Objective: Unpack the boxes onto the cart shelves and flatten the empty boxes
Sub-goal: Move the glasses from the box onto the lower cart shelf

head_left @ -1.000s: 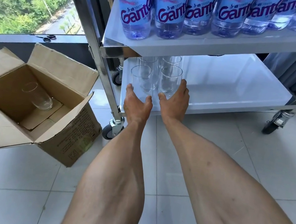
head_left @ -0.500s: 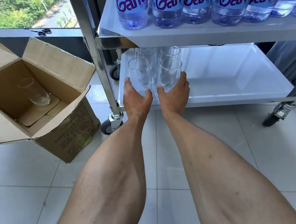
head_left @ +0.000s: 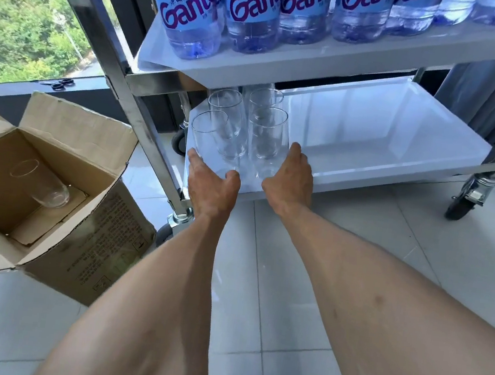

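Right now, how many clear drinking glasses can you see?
5. Four clear drinking glasses stand clustered on the cart's lower shelf. One lies in the cardboard box. Others may be hidden.

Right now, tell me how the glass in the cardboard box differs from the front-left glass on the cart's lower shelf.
The glass in the box lies on its side on the cardboard bottom; the front-left glass on the shelf stands upright, mouth up. The boxed glass is alone and untouched; the shelf glass stands among three others, with the left hand at its base. Both are clear, empty, plain tumblers of like shape.
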Tool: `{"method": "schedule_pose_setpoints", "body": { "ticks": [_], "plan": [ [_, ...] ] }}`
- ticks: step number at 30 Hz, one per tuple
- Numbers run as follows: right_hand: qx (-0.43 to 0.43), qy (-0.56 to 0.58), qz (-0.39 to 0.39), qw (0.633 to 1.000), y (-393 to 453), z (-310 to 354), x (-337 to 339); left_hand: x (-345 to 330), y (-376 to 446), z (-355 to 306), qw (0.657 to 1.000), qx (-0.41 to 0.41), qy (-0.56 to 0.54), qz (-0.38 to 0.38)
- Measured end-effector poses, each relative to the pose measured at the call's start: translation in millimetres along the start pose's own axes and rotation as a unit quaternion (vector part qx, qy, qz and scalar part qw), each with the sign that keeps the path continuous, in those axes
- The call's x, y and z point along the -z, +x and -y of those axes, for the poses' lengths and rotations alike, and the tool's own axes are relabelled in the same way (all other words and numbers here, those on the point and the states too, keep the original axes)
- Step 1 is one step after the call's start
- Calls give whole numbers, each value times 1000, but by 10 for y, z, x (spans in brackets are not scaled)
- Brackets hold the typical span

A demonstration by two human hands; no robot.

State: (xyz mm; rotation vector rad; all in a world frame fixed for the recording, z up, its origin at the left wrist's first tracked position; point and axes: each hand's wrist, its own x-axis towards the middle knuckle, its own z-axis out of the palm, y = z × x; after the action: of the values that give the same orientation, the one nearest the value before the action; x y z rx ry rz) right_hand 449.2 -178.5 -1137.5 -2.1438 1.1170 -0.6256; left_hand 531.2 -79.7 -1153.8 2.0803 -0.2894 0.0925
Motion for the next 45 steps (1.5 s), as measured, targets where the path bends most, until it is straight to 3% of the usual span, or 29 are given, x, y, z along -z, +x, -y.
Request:
{"method": "schedule_pose_setpoints", "body": {
  "ticks": [9, 17, 21, 27, 30, 37, 45],
  "plan": [
    [-57, 48, -80, 994, 192, -297, 34, 78, 146, 33, 996, 47, -54, -45],
    [33, 61, -90, 993, 165, -311, -9, 162, 51, 58, 997, 24, -78, -9],
    [-47, -13, -81, 996, 385, -255, 241, 260, 185, 19, 990, 95, -100, -26],
    [-118, 40, -134, 983, 685, -145, 192, 78, 309, -16, 976, 133, -166, -40],
    [-120, 69, -125, 982, 644, -169, 10, 50, 340, 79, 981, 110, -152, -46],
    [-61, 113, -143, 981, 433, -293, -259, -7, 108, 284, 995, -40, -87, -12],
    [40, 178, -145, 972, 366, -304, -199, -105, 47, 214, 998, -38, -35, -20]
  ]
}}
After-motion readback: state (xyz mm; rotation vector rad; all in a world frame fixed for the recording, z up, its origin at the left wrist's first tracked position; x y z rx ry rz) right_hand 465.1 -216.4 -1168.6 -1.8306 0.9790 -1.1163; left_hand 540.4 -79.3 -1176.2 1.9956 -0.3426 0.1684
